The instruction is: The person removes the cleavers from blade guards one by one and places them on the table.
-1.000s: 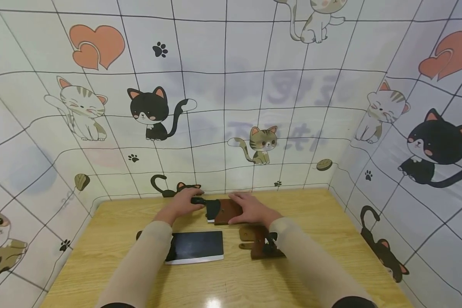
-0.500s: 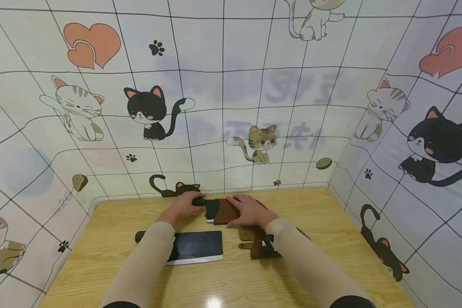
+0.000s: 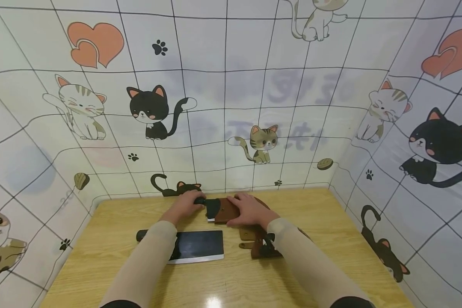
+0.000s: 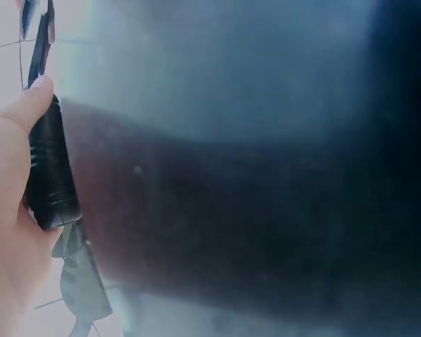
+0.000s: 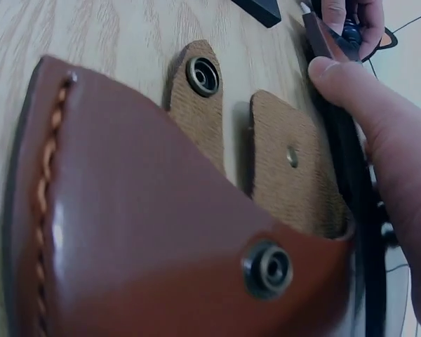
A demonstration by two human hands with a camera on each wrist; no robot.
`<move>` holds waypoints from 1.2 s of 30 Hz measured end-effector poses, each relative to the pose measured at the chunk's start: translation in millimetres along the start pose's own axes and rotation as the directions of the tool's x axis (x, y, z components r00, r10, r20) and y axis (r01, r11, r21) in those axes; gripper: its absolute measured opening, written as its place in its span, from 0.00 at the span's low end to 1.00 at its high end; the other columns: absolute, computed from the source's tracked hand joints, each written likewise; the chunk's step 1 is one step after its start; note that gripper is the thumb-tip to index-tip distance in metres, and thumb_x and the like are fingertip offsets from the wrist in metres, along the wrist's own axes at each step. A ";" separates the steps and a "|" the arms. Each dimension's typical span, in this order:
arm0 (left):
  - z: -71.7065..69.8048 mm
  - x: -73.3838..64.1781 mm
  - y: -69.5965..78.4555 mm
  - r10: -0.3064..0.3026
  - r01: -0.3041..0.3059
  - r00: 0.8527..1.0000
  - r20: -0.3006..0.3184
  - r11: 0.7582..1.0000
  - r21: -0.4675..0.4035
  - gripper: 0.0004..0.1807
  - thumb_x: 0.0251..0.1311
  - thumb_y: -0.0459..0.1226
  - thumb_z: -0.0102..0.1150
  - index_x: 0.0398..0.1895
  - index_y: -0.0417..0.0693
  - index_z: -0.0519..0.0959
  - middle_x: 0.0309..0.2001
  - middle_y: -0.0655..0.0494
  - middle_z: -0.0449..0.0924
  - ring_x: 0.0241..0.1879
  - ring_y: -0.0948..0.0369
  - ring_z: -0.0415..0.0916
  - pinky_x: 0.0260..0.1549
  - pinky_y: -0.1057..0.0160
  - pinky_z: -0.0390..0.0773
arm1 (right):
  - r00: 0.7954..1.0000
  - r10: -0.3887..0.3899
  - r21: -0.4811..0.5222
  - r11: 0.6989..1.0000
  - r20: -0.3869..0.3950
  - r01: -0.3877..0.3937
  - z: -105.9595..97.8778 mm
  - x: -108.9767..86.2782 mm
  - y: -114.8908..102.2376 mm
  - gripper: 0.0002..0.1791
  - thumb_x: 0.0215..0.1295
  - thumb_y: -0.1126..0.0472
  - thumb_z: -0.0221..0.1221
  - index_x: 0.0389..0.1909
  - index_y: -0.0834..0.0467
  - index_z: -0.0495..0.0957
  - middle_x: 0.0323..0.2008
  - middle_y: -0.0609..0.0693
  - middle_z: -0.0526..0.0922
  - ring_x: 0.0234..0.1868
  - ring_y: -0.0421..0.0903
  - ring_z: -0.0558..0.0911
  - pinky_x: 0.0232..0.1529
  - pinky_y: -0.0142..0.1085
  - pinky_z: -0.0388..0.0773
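Note:
At the far side of the table my left hand [image 3: 185,205] grips the black handle [image 4: 50,161] of a cleaver. Only a strip of its dark blade [image 3: 213,209] shows; the remainder is inside a brown leather sheath [image 3: 224,210]. My right hand [image 3: 251,210] holds that sheath, fingers over its far edge and thumb along the near one. Nearer to me, a second cleaver [image 3: 202,244] lies bare with its pale cutting edge toward me, partly under my left sleeve. A second brown sheath [image 5: 147,189] with open snap straps [image 5: 196,84] lies under my right forearm.
The wooden table [image 3: 223,282] meets a wall cloth [image 3: 223,107] printed with cats right behind my hands. More of the cloth rises on both sides. A dark blur [image 4: 252,196] covers most of the left wrist view.
My right hand has settled slightly left over the sheath, so its right end now shows past the hand. My left fingers cover a little more of the handle. The other cleaver stays put.

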State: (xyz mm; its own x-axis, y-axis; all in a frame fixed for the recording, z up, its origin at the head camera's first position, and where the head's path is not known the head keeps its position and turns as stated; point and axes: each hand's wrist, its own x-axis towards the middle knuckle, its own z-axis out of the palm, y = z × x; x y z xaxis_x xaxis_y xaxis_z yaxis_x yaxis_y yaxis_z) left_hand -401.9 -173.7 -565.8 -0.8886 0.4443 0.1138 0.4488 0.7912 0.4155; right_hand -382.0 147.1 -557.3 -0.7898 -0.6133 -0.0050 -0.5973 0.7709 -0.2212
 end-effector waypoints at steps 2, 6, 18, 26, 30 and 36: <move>-1.9 0.3 1.2 0.018 -0.018 1.000 -0.010 1.000 0.013 0.21 0.74 0.40 0.71 0.67 0.49 0.84 0.69 0.43 0.81 0.69 0.39 0.77 0.66 0.28 0.72 | 1.000 -0.007 -0.010 1.000 -0.012 0.007 -4.6 -0.8 0.1 0.62 0.61 0.19 0.65 0.88 0.50 0.61 0.75 0.55 0.70 0.75 0.57 0.69 0.76 0.57 0.65; -9.0 0.3 6.6 0.053 -0.051 0.997 -0.047 0.998 0.046 0.19 0.76 0.41 0.69 0.66 0.49 0.83 0.70 0.42 0.79 0.67 0.37 0.79 0.63 0.27 0.73 | 0.998 -0.030 -0.022 0.999 -0.049 0.029 -13.5 -3.7 1.2 0.62 0.62 0.18 0.63 0.88 0.50 0.61 0.75 0.54 0.70 0.75 0.55 0.69 0.76 0.55 0.66; -31.7 -2.5 23.0 0.113 -0.105 0.988 -0.103 0.991 0.080 0.19 0.77 0.46 0.69 0.65 0.54 0.83 0.60 0.52 0.83 0.55 0.48 0.85 0.56 0.40 0.81 | 0.993 -0.079 -0.088 0.994 -0.093 0.071 -44.6 -16.1 -2.3 0.63 0.62 0.19 0.65 0.90 0.47 0.57 0.76 0.55 0.68 0.74 0.56 0.69 0.76 0.57 0.65; -39.3 -4.4 23.1 0.126 -0.124 0.984 -0.126 0.992 0.029 0.19 0.75 0.44 0.71 0.65 0.54 0.84 0.58 0.53 0.83 0.51 0.48 0.85 0.53 0.40 0.82 | 0.985 -0.124 -0.124 0.986 -0.122 0.108 -54.2 -17.5 -8.7 0.63 0.60 0.27 0.73 0.89 0.50 0.58 0.79 0.58 0.67 0.78 0.59 0.66 0.78 0.60 0.61; -39.8 -5.5 21.6 0.136 -0.134 0.984 -0.119 0.991 0.026 0.19 0.72 0.43 0.74 0.63 0.56 0.84 0.58 0.54 0.84 0.51 0.49 0.85 0.53 0.41 0.83 | 0.979 -0.157 -0.175 0.976 -0.128 0.133 -54.5 -17.7 -8.7 0.62 0.61 0.27 0.72 0.89 0.49 0.59 0.74 0.57 0.70 0.74 0.58 0.68 0.75 0.57 0.66; -41.1 -6.0 22.6 0.112 -0.111 0.988 -0.106 0.994 0.014 0.18 0.72 0.43 0.75 0.62 0.56 0.84 0.59 0.53 0.86 0.54 0.49 0.86 0.56 0.41 0.82 | 0.977 -0.166 -0.205 0.969 -0.137 0.135 -51.4 -17.0 -7.6 0.62 0.60 0.23 0.67 0.89 0.50 0.59 0.73 0.56 0.70 0.72 0.55 0.68 0.72 0.53 0.69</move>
State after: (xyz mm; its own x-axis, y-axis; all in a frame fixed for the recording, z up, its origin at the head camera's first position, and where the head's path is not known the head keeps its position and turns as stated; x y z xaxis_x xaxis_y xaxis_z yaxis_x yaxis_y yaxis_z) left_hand -390.4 -175.8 -520.0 -0.8380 0.4826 0.2548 0.5457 0.7427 0.3881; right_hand -371.1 160.5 -505.4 -0.6916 -0.7031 0.1655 -0.7146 0.6994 -0.0148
